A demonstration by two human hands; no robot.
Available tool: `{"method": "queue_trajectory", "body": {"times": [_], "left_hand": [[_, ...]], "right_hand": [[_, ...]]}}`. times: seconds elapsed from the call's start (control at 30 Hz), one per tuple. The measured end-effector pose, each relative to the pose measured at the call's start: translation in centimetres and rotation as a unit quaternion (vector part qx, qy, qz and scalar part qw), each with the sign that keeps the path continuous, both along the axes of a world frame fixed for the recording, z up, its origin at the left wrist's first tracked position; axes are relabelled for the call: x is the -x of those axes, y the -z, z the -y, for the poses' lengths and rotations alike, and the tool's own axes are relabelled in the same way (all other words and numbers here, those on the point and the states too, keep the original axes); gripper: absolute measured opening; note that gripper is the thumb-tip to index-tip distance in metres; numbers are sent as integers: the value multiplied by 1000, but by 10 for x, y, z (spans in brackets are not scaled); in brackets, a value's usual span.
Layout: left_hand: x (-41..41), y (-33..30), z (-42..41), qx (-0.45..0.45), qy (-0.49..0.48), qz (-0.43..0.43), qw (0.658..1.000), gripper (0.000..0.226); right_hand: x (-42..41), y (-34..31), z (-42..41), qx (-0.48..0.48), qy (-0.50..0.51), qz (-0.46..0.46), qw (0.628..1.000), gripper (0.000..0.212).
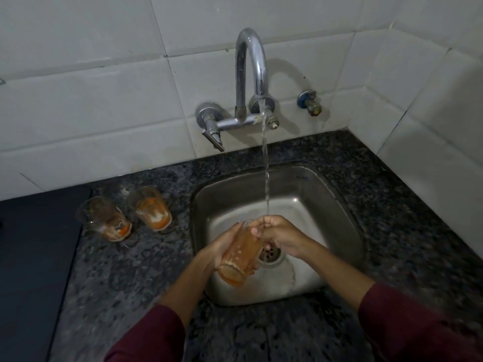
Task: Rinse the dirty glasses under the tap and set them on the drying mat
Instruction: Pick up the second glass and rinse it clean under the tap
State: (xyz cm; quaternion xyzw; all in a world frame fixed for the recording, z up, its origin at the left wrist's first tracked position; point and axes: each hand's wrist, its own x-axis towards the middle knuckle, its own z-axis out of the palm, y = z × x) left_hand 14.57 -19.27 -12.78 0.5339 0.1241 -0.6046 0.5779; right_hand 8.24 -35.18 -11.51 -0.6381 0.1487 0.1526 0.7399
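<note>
Speckled granite desk [136,278], steel sink [326,205]; no legible writing. Left grip [224,250] and right grip [281,235] both grasping orange-stained glass [239,257] beneath tap stream [266,178].

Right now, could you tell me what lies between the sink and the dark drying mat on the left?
In the head view, two dirty glasses with orange residue stand on the granite counter between the sink and the drying mat.

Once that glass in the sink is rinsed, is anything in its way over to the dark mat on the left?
Yes. Two dirty glasses stand on the counter between the sink and the dark mat. The glass, held by the left hand, would likely pass over or in front of them.
</note>
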Motion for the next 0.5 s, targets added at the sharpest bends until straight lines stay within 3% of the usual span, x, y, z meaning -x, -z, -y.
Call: {"method": "queue_trajectory", "body": {"times": [0.2, 0.33, 0.43, 0.5], "left_hand": [[4, -4, 6, -5, -10, -1, 1000, 70], [6, -8, 7, 15, -12, -6, 1000, 67], [5, -9, 2, 53, -36, 17, 998, 67], [4, -15, -2, 99, -42, 47, 993, 55]], "right_hand": [[6, 1, -6, -8, 47, -20, 999, 21], [9, -2, -8, 2, 62, -15, 998, 17], [7, -7, -6, 28, 93, 29, 995, 14], [4, -14, -4, 59, 102, 78, 990, 15]]}}
